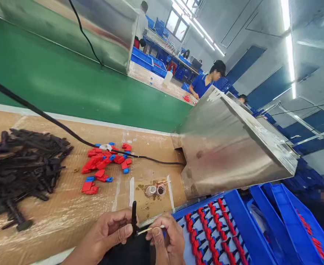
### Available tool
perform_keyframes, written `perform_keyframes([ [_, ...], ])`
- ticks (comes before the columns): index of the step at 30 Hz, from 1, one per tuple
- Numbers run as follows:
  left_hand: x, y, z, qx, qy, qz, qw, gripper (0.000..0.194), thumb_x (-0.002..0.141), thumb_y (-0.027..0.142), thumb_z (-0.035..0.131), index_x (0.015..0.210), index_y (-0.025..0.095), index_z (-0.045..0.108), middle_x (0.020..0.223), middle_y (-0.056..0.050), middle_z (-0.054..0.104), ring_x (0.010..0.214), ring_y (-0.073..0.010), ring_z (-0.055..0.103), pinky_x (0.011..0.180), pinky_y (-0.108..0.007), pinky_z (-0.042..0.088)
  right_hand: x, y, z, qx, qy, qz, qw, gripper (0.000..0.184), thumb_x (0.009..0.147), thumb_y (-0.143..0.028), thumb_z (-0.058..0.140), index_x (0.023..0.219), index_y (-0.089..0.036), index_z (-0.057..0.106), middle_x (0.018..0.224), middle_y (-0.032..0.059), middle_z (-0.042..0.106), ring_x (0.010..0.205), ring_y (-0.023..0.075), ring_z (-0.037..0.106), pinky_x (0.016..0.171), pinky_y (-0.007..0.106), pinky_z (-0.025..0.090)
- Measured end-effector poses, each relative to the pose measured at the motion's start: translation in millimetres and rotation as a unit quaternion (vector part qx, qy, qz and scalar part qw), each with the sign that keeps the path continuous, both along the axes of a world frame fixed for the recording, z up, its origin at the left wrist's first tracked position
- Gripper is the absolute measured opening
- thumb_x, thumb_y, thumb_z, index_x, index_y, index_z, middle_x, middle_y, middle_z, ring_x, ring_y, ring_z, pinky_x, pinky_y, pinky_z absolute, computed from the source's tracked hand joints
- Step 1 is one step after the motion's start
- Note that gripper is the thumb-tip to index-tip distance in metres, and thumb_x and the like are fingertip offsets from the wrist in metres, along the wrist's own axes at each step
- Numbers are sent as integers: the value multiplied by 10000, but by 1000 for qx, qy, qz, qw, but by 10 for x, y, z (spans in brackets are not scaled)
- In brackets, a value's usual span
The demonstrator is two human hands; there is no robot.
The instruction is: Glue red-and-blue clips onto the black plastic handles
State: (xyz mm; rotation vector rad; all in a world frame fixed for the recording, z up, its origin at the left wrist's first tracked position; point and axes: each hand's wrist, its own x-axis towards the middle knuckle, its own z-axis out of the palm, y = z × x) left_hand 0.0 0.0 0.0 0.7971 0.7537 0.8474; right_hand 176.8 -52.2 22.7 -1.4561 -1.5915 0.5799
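Observation:
My left hand is closed around a slim black plastic rod that stands upright at the near edge of the bench. My right hand pinches a thin pale stick whose tip touches the rod near its lower end. Just beyond the hands, two small round caps sit in a brown stained patch on the cardboard-covered bench. A scatter of red and blue plastic pieces lies further back, and a heap of black rods fills the left.
A blue tray at the right holds rows of assembled red-and-black parts. A steel chute rises behind it. A black cable crosses the bench. The green conveyor belt runs behind. Other people work at benches in the background.

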Motion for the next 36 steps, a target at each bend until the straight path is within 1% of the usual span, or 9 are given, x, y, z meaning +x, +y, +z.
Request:
perform_keyframes([
  [6,16,-23,-45,-42,-17,29,999,553,617,727,856,713,187,789,650,-23,598,625,-151,457,572,-250,383,-3,-42,-6,38,-78,10,996,312,1086,-390,460,884,-243,646,726,12,662,652,164,632,581,259,489],
  [10,91,-57,-217,-108,-46,51,992,535,572,666,910,726,177,756,678,-22,619,620,-142,458,562,-240,392,-48,-53,-101,156,-140,-8,978,233,1080,-315,484,911,-247,628,744,5,683,667,158,646,611,263,493],
  [13,144,-84,-351,-107,-46,61,991,526,606,659,893,690,173,713,683,-23,611,620,-145,469,559,-241,394,-60,-39,-129,232,-156,22,960,167,1057,-202,499,929,-225,603,735,0,678,633,134,631,611,248,500],
  [16,147,-100,-383,-58,-8,70,996,516,669,673,841,662,183,679,648,-17,578,616,-163,482,560,-256,397,-37,-40,-83,199,-193,65,959,136,1045,-153,487,966,-219,576,783,12,696,659,129,635,619,237,506],
  [19,86,-89,-284,9,45,68,997,543,706,719,782,648,191,668,640,-23,566,617,-176,479,560,-268,393,-12,-41,-10,143,-216,76,963,132,1060,-184,466,987,-228,566,818,15,696,689,136,639,630,241,502],
  [24,-25,-43,-158,74,100,12,992,614,749,779,701,617,182,652,654,-38,551,646,-187,496,606,-278,410,6,31,96,57,-152,86,983,165,1083,-225,423,1005,-241,568,805,-5,660,691,130,644,675,246,504],
  [28,1,-53,-243,6,33,27,999,600,674,778,769,673,180,714,671,-31,568,631,-169,481,566,-261,394,14,38,67,49,-119,104,986,170,1087,-240,427,1019,-243,583,820,-2,676,719,131,664,688,245,519],
  [32,60,-66,-190,-105,-33,30,993,576,579,728,867,667,178,720,699,-20,591,630,-144,445,573,-243,407,-17,3,9,168,-148,101,969,169,1078,-212,443,1011,-225,598,825,27,714,719,148,683,658,258,526],
  [36,85,-71,-169,-95,6,50,994,612,538,755,867,634,183,671,650,-4,547,628,-157,460,572,-254,425,-45,25,141,184,-232,194,935,216,1003,-35,410,1014,-194,556,790,33,697,669,147,656,634,268,513],
])
